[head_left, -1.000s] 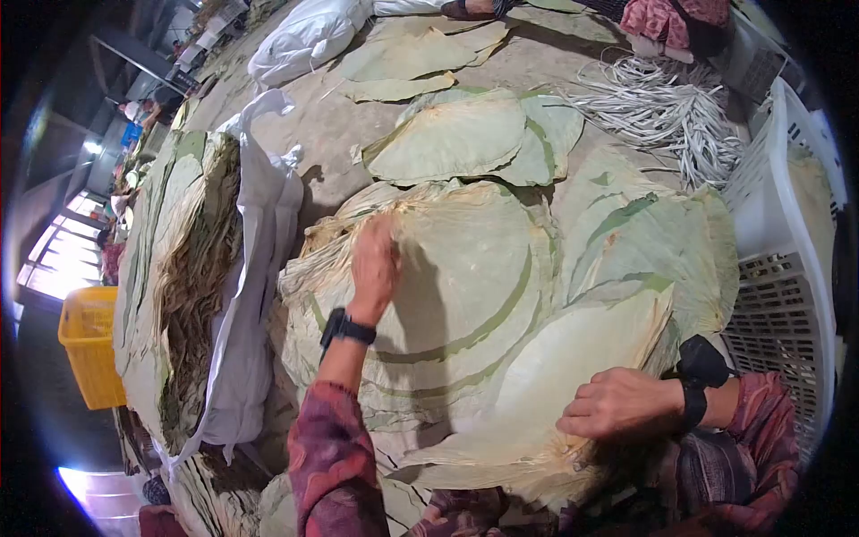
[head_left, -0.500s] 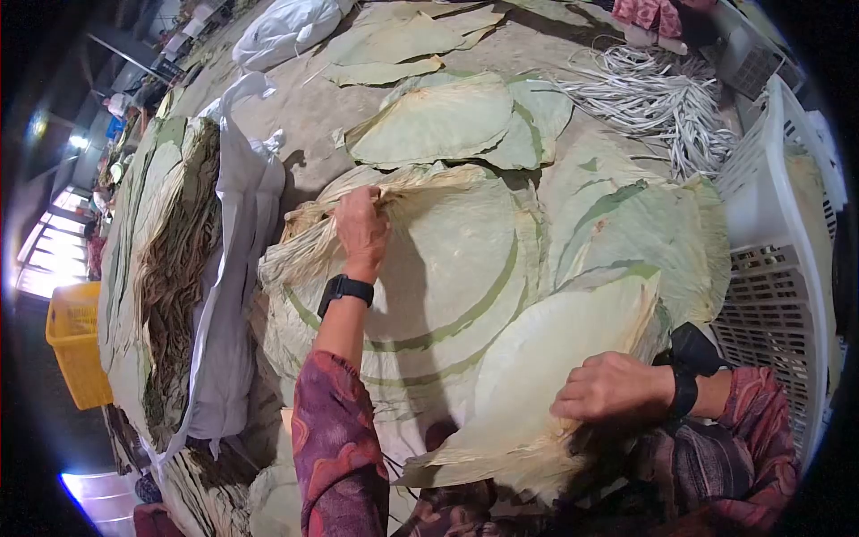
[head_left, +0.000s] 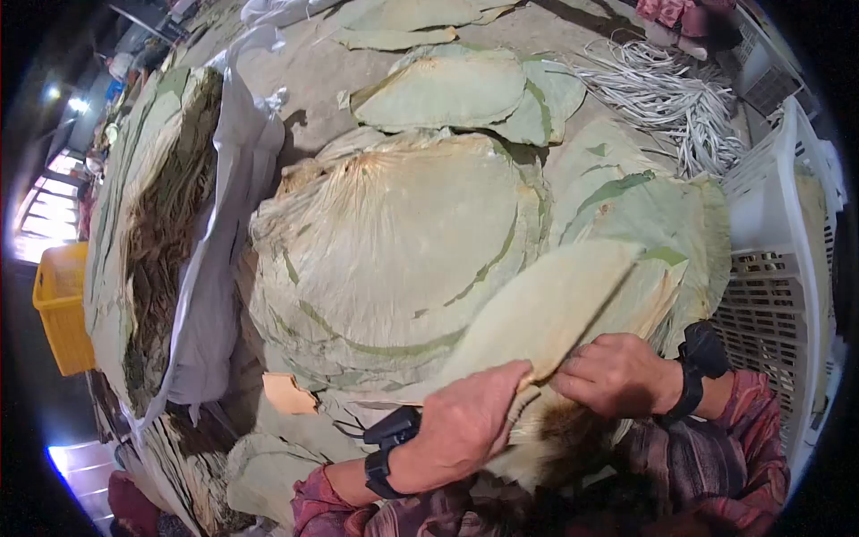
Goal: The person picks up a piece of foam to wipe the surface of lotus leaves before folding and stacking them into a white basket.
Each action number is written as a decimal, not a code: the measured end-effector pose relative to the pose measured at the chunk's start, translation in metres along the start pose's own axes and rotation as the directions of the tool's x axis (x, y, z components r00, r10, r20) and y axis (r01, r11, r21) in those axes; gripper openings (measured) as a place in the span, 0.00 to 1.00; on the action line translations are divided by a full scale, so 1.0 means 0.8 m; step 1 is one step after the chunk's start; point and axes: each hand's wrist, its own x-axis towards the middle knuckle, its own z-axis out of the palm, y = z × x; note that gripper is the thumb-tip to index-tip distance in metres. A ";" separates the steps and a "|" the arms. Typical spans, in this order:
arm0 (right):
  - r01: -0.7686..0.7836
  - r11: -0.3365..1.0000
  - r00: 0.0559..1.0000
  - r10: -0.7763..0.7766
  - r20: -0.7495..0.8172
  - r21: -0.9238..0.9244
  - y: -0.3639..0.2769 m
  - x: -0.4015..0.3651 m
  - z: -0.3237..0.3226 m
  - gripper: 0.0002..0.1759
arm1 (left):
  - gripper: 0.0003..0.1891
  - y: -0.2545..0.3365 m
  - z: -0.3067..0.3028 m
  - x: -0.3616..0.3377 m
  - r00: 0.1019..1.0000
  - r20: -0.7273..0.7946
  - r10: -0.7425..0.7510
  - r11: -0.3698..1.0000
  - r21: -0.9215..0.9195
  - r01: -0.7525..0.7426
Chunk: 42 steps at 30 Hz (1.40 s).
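My left hand [head_left: 470, 421] and my right hand [head_left: 617, 376] sit close together near my lap, both closed on one large dried lotus leaf [head_left: 546, 309]. This leaf is pale cream-green and folded over, its far part reaching up and to the right. Its gripped edge is brownish; the fingertips partly hide it. Just beyond my hands, a broad pile of dried lotus leaves [head_left: 394, 242] lies on the ground, its top leaf spread flat with creases gathering at the upper left. The held leaf overlaps the pile's lower right edge. Both wrists wear black straps.
More leaves [head_left: 438, 89] lie farther off, others [head_left: 653, 215] at right. A thick leaf stack [head_left: 152, 242] stands on the left beside white sacking [head_left: 210, 331]. Also around are a yellow crate [head_left: 61, 309], a white basket [head_left: 774, 295], pale strips [head_left: 667, 98] and another person's hand [head_left: 693, 45].
My left hand has let go of the bunched edge on the pile and come down to the held leaf. That top leaf now lies flatter. The held leaf is folded more narrowly.
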 end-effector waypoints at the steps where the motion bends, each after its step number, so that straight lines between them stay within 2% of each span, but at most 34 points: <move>1: 0.004 1.000 1.000 -0.004 0.020 0.013 -0.003 0.001 0.001 0.06 | 0.26 0.003 0.008 -0.009 0.999 0.029 -0.014 0.996 -0.083 0.016; 3: -0.018 0.999 1.000 0.019 -0.008 0.030 -0.004 0.002 0.001 0.06 | 0.27 0.001 0.022 -0.019 0.999 0.011 -0.035 0.980 -0.197 0.037; 4: -0.027 0.995 0.999 0.022 0.046 0.096 -0.002 -0.003 -0.001 0.07 | 0.28 0.000 0.028 -0.023 0.999 -0.003 -0.039 0.957 -0.289 0.036; 5: -0.033 0.993 0.997 0.024 0.076 0.115 -0.003 -0.008 0.003 0.07 | 0.29 -0.003 0.027 -0.025 0.997 0.048 -0.058 0.939 -0.338 0.071; 8: -0.094 0.947 0.986 0.132 -0.105 0.306 -0.003 -0.016 0.013 0.15 | 0.27 0.001 0.033 -0.023 0.997 0.024 -0.076 0.885 -0.460 0.079; 11: -0.152 0.908 0.963 0.226 -0.149 0.391 -0.001 -0.015 0.016 0.15 | 0.26 -0.001 0.035 -0.022 0.992 0.093 -0.089 0.845 -0.520 0.124; 12: -0.151 0.908 0.963 0.225 -0.151 0.391 0.000 -0.011 0.016 0.15 | 0.26 -0.002 0.036 -0.023 0.989 0.116 -0.095 0.844 -0.517 0.142; 14: -0.136 0.984 0.946 0.163 -0.282 0.112 0.001 0.004 0.015 0.14 | 0.27 -0.003 0.038 -0.027 0.985 0.139 -0.100 0.847 -0.508 0.158; 15: -0.131 0.985 0.944 0.158 -0.288 0.111 -0.001 0.010 0.008 0.14 | 0.26 -0.003 0.040 -0.029 0.990 0.129 -0.051 0.884 -0.456 0.105; 17: 0.009 0.996 0.998 -0.015 -0.061 -0.094 -0.008 0.022 -0.009 0.15 | 0.26 -0.004 0.038 -0.029 0.993 0.122 0.003 0.919 -0.391 0.045; 18: 0.091 0.992 0.996 -0.091 0.002 -0.085 -0.001 0.030 -0.011 0.18 | 0.25 -0.005 0.034 -0.027 0.989 0.142 0.051 0.920 -0.391 0.009; 19: 0.093 0.991 0.995 -0.095 -0.012 -0.093 0.000 0.029 -0.011 0.18 | 0.24 -0.005 0.029 -0.026 0.981 0.164 0.100 0.920 -0.391 -0.028; 21: -0.043 0.999 0.969 0.039 0.246 0.012 -0.003 0.017 -0.004 0.19 | 0.22 -0.007 0.006 -0.009 0.980 0.169 0.105 0.908 -0.419 -0.025; 22: 0.008 0.999 0.997 -0.011 0.073 0.035 0.001 0.018 0.008 0.19 | 0.23 -0.013 -0.021 0.013 0.898 0.424 0.120 0.869 -0.482 0.112; 23: 0.017 0.999 0.998 -0.019 0.061 0.031 0.006 0.020 0.007 0.19 | 0.23 -0.022 -0.045 0.025 0.749 0.645 0.153 0.823 -0.502 0.265; 24: 0.032 0.997 0.991 -0.041 0.127 0.069 0.011 0.020 0.006 0.19 | 0.21 -0.058 -0.048 0.017 0.804 0.543 0.244 0.803 -0.577 0.147; 25: 0.041 0.993 0.979 -0.061 0.193 0.108 0.013 0.021 0.004 0.19 | 0.19 -0.084 -0.062 0.028 0.869 0.485 0.102 0.816 -0.540 0.206; 26: 0.031 0.997 0.982 -0.044 0.186 0.069 0.012 0.025 -0.002 0.16 | 0.18 -0.112 -0.077 0.050 0.909 0.414 -0.041 0.818 -0.509 0.269; 27: 0.034 0.997 0.983 -0.045 0.176 0.063 0.010 0.029 -0.005 0.16 | 0.16 -0.154 -0.079 0.072 0.980 0.149 -0.129 0.937 -0.305 0.170; 28: 0.017 0.999 0.992 -0.020 0.125 0.030 0.007 0.031 -0.008 0.14 | 0.17 -0.205 -0.075 0.094 0.983 -0.168 -0.075 0.996 -0.062 0.066; 29: -0.002 1.000 0.997 0.003 0.074 -0.003 0.006 0.032 -0.009 0.12 | 0.16 -0.241 -0.078 0.120 0.941 -0.312 -0.133 0.989 0.016 0.146; 31: 0.027 1.000 0.994 -0.026 0.104 -0.009 0.011 0.032 -0.004 0.13 | 0.19 -0.319 -0.083 0.158 0.889 -0.454 0.058 0.935 0.337 0.111; 32: 0.055 0.998 0.988 -0.053 0.142 -0.004 0.013 0.031 0.000 0.14 | 0.19 -0.336 -0.079 0.175 0.888 -0.456 0.065 0.936 0.337 0.104; 34: 0.074 0.997 0.991 -0.073 0.111 -0.001 0.016 0.027 0.014 0.14 | 0.16 -0.359 -0.076 0.200 0.864 -0.490 0.115 0.803 0.558 0.210; 35: 0.096 0.995 0.992 -0.096 0.083 0.008 0.018 0.026 0.018 0.13 | 0.16 -0.366 -0.075 0.209 0.860 -0.497 0.119 0.805 0.555 0.209; 37: 0.086 0.996 0.993 -0.086 0.076 0.009 0.019 0.027 0.019 0.12 | 0.12 -0.376 -0.068 0.221 0.898 -0.436 -0.059 0.670 0.650 0.360; 41: 0.072 0.997 0.997 -0.072 0.042 -0.015 0.023 0.031 0.023 0.09 | 0.10 -0.382 -0.060 0.226 0.884 -0.458 -0.099 0.667 0.629 0.400; 42: 0.072 0.997 0.997 -0.071 0.041 -0.015 0.023 0.031 0.024 0.09 | 0.10 -0.379 -0.059 0.224 0.861 -0.507 0.034 0.706 0.622 0.338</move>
